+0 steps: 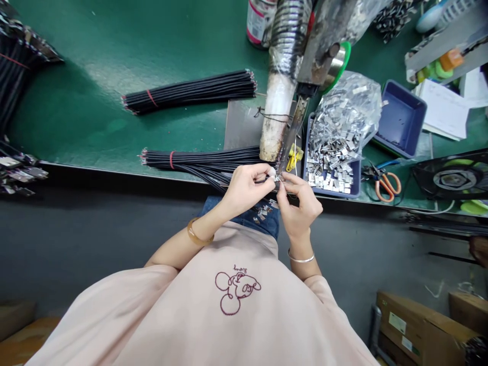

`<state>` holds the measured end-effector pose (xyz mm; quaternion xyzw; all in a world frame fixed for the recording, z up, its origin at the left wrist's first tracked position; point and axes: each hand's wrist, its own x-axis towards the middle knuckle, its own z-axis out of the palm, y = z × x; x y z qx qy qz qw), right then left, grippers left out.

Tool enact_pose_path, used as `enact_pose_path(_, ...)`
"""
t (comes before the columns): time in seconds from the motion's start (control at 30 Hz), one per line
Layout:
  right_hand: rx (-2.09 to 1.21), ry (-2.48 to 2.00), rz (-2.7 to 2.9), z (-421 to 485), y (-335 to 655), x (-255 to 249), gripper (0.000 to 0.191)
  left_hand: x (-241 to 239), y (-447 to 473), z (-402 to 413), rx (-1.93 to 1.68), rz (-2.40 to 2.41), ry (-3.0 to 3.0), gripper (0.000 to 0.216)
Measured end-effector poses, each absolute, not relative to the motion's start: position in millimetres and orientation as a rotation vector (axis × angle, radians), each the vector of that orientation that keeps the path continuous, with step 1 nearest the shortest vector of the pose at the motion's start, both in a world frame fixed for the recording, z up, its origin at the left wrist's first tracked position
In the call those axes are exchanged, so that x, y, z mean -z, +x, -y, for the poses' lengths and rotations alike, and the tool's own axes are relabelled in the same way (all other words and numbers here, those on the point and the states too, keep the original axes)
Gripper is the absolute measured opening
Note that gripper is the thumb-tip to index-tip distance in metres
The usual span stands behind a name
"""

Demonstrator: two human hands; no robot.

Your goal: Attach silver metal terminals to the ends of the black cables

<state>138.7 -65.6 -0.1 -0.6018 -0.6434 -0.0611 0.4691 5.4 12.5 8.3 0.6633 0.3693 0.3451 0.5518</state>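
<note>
My left hand [246,188] is closed in a pinch on the end of a black cable from the near bundle [198,160], which lies along the table's front edge. My right hand [297,203] is pinched too, holding a small metal terminal right against that cable end. Both hands meet just below the tip of a soldering tool [292,137] that hangs from a fixture wrapped in tape [276,114]. A blue tray [356,185] full of small metal clips sits directly right of my hands.
A second black cable bundle [190,91] lies farther back on the green mat [95,117]. Orange-handled scissors [387,185], an empty blue bin [400,119], papers and a small fan [453,175] stand to the right. Cardboard boxes [419,320] sit on the floor.
</note>
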Motion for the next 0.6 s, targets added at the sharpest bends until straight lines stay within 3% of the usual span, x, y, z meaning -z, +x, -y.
enact_pose_path(0.6,0.145,-1.471,1.653,67.8,141.3,-2.8,0.012,-9.2,5.5,-19.7,-0.744,-0.854,1.520,0.010)
